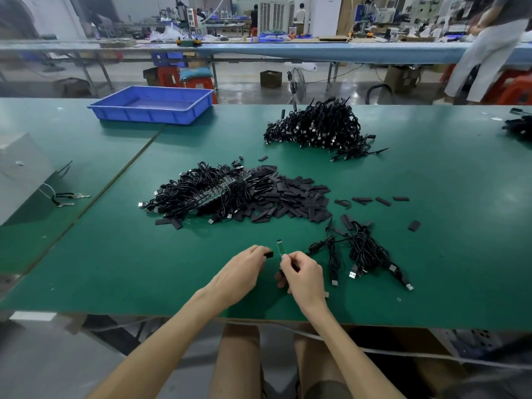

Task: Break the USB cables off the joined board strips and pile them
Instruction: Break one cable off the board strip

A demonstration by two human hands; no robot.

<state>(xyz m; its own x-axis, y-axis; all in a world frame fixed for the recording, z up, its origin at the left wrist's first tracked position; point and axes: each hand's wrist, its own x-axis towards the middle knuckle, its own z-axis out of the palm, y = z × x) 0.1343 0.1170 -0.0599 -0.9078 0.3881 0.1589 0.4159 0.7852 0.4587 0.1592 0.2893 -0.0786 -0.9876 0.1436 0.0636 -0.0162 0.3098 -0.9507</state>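
Blue tray sits well apart from cables.

Green-topped work table in foreground; long blue-covered bench behind. Red stools, cardboard box and floor fan stand on glossy grey floor.

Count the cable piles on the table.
4: far pile, middle pile with board strips, near pile, edge pile cut off at right; others may be out of view.
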